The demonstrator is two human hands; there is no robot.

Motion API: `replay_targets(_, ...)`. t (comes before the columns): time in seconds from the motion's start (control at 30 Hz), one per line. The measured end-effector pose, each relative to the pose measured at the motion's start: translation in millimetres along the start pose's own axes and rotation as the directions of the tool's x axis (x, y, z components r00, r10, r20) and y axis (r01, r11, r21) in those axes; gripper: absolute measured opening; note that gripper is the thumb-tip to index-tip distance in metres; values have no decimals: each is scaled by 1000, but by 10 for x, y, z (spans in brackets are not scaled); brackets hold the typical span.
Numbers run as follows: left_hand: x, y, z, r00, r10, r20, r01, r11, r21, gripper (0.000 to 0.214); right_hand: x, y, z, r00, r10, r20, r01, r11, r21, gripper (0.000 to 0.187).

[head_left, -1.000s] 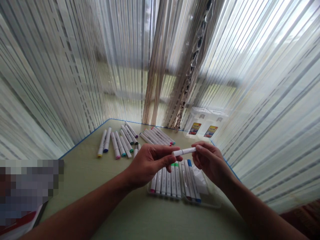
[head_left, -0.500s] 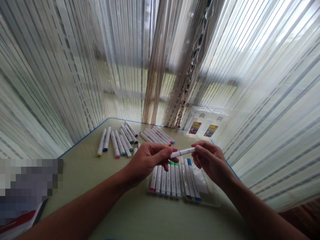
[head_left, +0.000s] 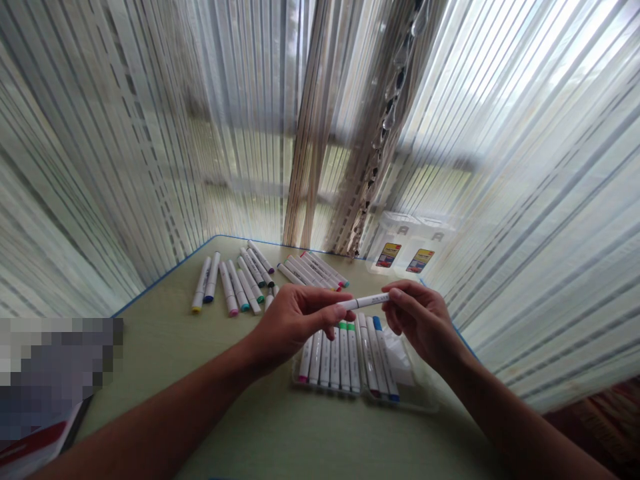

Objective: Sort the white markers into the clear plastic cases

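A white marker (head_left: 367,301) is held level between both hands, above an open clear case. My left hand (head_left: 295,320) pinches its left end between thumb and fingers. At the other end, my right hand (head_left: 420,320) grips it with thumb and fingertips. Below lies the clear plastic case (head_left: 417,400), with several white markers (head_left: 333,363) in its left half and a few more, one with a blue cap (head_left: 377,324), in the right half. The tip colour of the held marker is hidden by my fingers.
Loose markers (head_left: 230,287) with coloured ends lie on the green table (head_left: 165,373) at the back left, and another row (head_left: 315,270) lies behind my left hand. A clear case with two labels (head_left: 389,255) stands at the back right by the string curtain (head_left: 240,133).
Almost nothing differs. Both hands still hold the marker in the same place; the whole view has shifted slightly.
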State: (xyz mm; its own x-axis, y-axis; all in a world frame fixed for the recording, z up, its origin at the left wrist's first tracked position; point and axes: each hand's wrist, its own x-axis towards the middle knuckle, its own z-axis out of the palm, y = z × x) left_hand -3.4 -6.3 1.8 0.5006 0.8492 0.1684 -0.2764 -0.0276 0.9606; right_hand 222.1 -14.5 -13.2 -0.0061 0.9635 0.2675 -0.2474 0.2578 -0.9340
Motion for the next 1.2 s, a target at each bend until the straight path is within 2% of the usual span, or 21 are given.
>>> replay_targets(0.2,23,-30,-20,1000,-22,-17,22,1000,-19,27,2,7,2,1000,-22,-3,22,1000,-18,9)
replay_targets(0.53,14,-22,-8,1000,-21,-21,22,998,55,27,1,13,-21,999,-47,-18,46,997,-54,11)
replay_targets(0.77,44,-62,-32,996,-45,-73,51,995,80,26,-5,-2,-11,998,-53,-22,51,995,-85,10)
replay_targets(0.87,40,-62,-32,998,-50,-30,51,998,22,29,3,-6,-6,999,-45,-28,44,997,-59,10)
replay_targets(1.0,28,-45,-29,999,-4,32,3,999,45,30,14,-12,-6,999,-28,-28,27,999,-17,9)
replay_targets(1.2,31,-43,-32,1000,-11,28,9,998,68,36,8,-6,-20,999,-29,-22,28,999,-22,9)
